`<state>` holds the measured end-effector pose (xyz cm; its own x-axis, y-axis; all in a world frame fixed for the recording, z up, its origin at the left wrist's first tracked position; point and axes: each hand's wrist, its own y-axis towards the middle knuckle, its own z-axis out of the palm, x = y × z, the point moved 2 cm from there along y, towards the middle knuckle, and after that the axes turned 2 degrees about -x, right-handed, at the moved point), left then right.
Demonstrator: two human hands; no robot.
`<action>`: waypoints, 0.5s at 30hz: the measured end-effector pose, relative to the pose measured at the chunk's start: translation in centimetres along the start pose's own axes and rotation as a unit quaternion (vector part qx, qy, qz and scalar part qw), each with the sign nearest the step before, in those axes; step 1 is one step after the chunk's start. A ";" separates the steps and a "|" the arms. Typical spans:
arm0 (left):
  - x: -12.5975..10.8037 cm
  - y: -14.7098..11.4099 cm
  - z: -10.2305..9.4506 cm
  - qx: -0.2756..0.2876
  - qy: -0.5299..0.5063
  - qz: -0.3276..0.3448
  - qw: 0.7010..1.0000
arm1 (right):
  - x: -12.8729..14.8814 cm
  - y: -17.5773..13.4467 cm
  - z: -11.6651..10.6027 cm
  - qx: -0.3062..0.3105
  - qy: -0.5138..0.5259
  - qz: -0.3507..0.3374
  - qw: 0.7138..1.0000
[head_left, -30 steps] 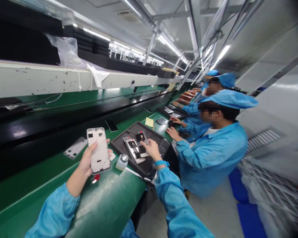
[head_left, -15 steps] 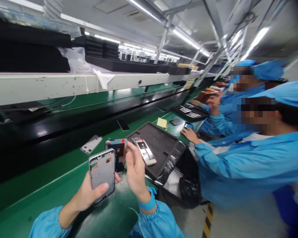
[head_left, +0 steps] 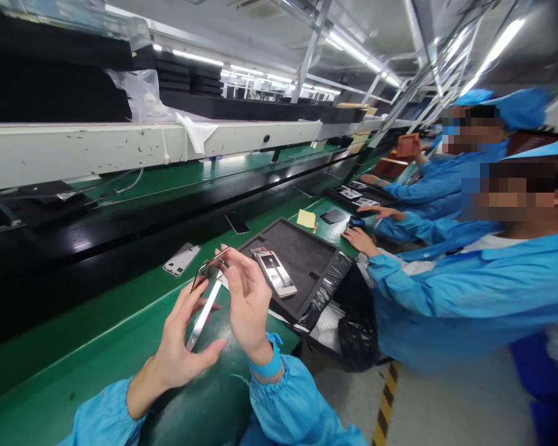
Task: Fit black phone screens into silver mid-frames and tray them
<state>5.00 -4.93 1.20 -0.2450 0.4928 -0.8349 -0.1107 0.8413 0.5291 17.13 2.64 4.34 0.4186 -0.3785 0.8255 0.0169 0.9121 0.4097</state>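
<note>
My left hand holds a silver phone frame, turned almost edge-on. It lies between the palm and fingers, with the thumb standing away from it. In front of me my right hand pinches a thin dark phone screen by its upper end, also tilted nearly edge-on. The tips of my left fingers are close to the screen's lower end; whether they touch it I cannot tell. Frame and screen are very near each other, and part of the gap is hidden by fingers. A blue band circles my right wrist.
A black foam tray bears silver phone parts. On the green bench lie a white phone frame, a black panel and a yellow paper. A black plastic bag hangs beside the tray. Co-workers in blue sit at right.
The phone frame and the screen have turned from facing me to nearly edge-on. My left thumb has lifted off the frame's face. A co-worker at the back now lifts an orange-brown tray.
</note>
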 end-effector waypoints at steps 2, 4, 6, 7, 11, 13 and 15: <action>0.1 0.0 0.0 0.003 0.033 0.022 0.999 | 0.0 0.4 0.2 -0.007 -0.002 -0.002 1.000; 0.1 0.2 -0.1 0.008 0.047 0.016 0.999 | 0.1 0.9 0.4 -0.010 -0.007 -0.006 1.000; -0.3 0.6 -0.5 0.006 0.044 -0.006 0.999 | 0.2 1.4 0.4 0.000 -0.015 -0.009 1.000; -0.5 0.8 -0.8 -0.002 0.045 -0.010 0.999 | 0.2 1.5 0.2 0.006 -0.014 -0.011 1.000; -1.2 1.8 -2.6 -0.054 0.056 0.004 0.997 | -1.4 1.3 -1.5 0.037 -0.014 -0.027 0.999; -0.8 2.0 -3.8 -0.089 0.035 -0.022 0.995 | -3.8 0.6 -2.9 0.068 -0.061 -0.018 0.996; -0.4 2.2 -4.8 -0.130 -0.028 -0.048 0.990 | -7.2 -0.5 -4.2 0.137 -0.177 0.026 0.974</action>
<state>0.18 -4.36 3.37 -0.1693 0.4310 -0.8863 -0.3769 0.8026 0.4623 17.92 5.61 -3.44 0.0731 -0.4081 0.9100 -0.2590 0.8734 0.4125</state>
